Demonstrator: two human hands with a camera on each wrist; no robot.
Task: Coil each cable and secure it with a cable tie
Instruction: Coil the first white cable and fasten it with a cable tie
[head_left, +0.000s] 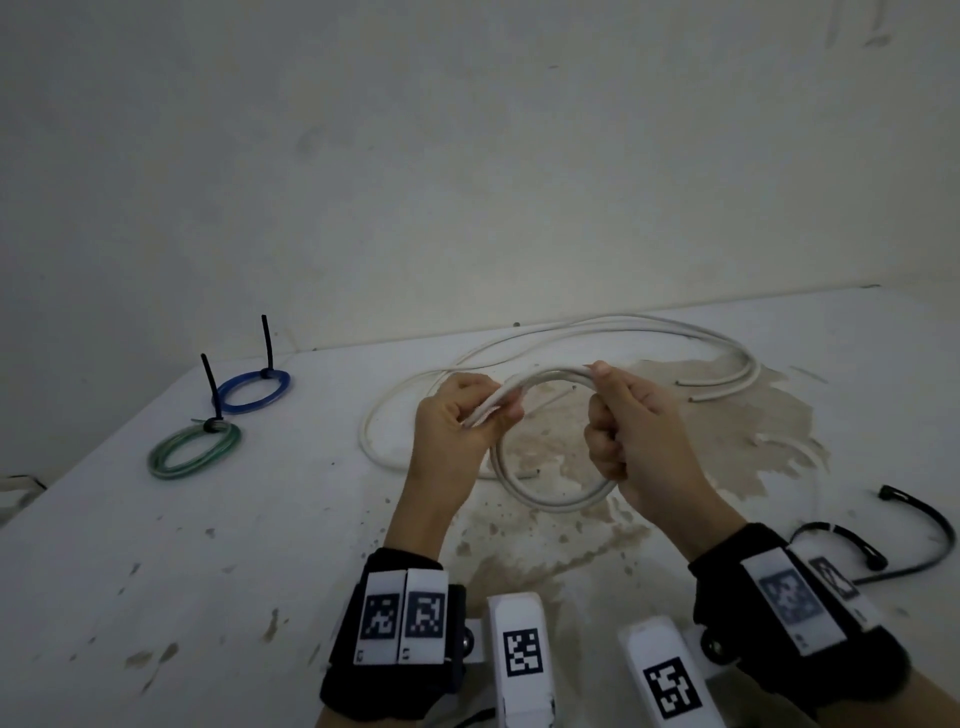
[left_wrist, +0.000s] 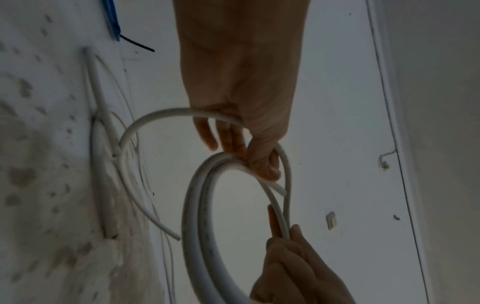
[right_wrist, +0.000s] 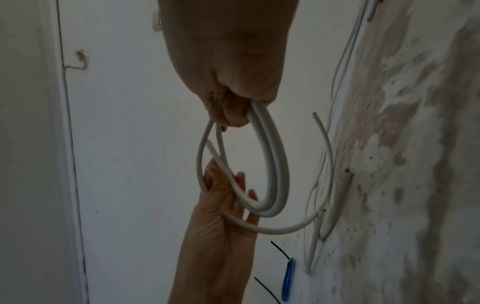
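Both hands hold a white cable coil (head_left: 556, 501) of a few loops just above the table. My left hand (head_left: 491, 410) pinches the coil's left top, with the cable's short cut end sticking out by the thumb (left_wrist: 263, 166). My right hand (head_left: 605, 410) grips the coil's right side in a fist, thumb on top. In the right wrist view the loops (right_wrist: 272, 164) hang from my curled right fingers (right_wrist: 233, 115) down to the left hand (right_wrist: 223, 205). A blue coil (head_left: 254, 392) and a green coil (head_left: 195, 449), each bound with a black tie, lie at the far left.
Other loose white cables (head_left: 571, 327) sprawl across the stained white table (head_left: 208, 571) behind and beside my hands. Loose black cable ties (head_left: 924, 540) lie at the right, near my right wrist. A white wall stands just behind the table.
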